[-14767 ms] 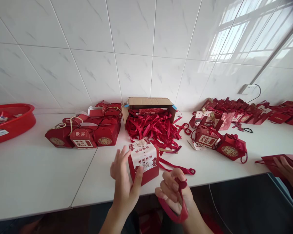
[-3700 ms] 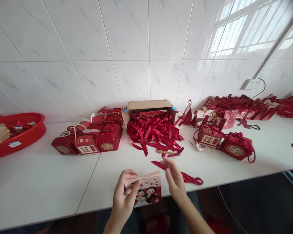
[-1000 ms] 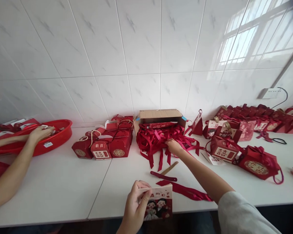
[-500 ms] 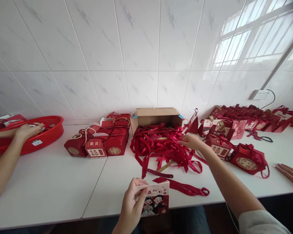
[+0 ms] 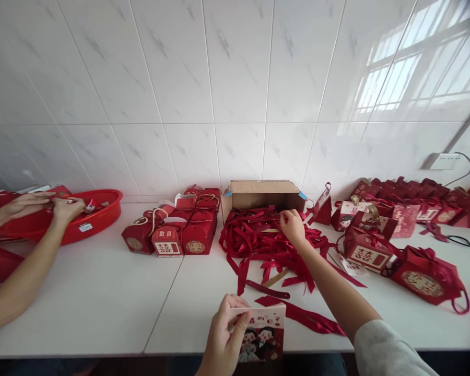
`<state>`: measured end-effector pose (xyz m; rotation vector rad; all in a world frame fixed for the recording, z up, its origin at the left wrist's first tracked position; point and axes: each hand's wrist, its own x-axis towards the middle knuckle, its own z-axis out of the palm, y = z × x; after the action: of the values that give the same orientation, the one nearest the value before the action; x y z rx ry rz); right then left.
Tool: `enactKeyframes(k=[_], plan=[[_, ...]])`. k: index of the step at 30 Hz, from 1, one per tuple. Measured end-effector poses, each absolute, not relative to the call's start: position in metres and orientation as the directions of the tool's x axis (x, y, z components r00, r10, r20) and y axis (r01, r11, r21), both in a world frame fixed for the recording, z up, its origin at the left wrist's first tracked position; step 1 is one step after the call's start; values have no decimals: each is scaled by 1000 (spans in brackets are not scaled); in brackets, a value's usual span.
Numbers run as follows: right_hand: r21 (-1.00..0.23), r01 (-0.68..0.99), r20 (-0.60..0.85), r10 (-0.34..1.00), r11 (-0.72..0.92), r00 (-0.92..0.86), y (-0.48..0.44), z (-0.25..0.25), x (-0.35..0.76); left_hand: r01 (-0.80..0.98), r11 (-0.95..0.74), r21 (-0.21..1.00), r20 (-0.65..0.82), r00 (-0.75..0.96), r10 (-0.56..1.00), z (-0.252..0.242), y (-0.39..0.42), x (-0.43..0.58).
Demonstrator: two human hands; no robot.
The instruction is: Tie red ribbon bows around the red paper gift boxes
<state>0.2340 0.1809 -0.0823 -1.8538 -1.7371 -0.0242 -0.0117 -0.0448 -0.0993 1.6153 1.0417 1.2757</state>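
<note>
My left hand (image 5: 226,334) is closed on a small red and white gift box (image 5: 263,334) with a cartoon couple printed on it, at the near edge of the white table (image 5: 94,292). My right hand (image 5: 292,227) reaches far forward into a heap of red ribbons (image 5: 258,240) spilling from an open cardboard box (image 5: 260,193). Its fingers are curled among the ribbons; whether they grip one is hidden. A loose red ribbon (image 5: 305,318) lies just right of the gift box.
Finished red gift boxes (image 5: 172,230) stand left of the carton; more (image 5: 399,230) line the right side and back wall. Another person's hands (image 5: 43,206) work at a red basin (image 5: 97,211) on the far left. A wall socket (image 5: 442,160) sits at the right.
My right hand went from beside the gift box out to the ribbon heap and has shifted back left toward the carton. The left hand keeps the box. The other person's hands moved at the basin.
</note>
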Motion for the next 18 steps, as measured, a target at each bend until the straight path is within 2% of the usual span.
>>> enactKeyframes(k=[2,8,11,14,18], plan=[[-405,914,368,909,-34,197,196,-75,242,115,-332,936,317,135,939,-100,-44,-11],[-359,908,63,964,-218,257,241,-65,254,120,-356,927,342,121,932,-103,-44,-9],[-337,899,-31,958,-279,286,248,-69,251,133,-351,927,336,126,933,-103,-45,-10],[-334,890,-59,949,-310,308,246,-72,250,129,-355,926,339,128,932,-103,-46,-10],[-368,893,34,956,-259,291,235,-68,252,116,-354,928,339,134,931,-101,-46,-9]])
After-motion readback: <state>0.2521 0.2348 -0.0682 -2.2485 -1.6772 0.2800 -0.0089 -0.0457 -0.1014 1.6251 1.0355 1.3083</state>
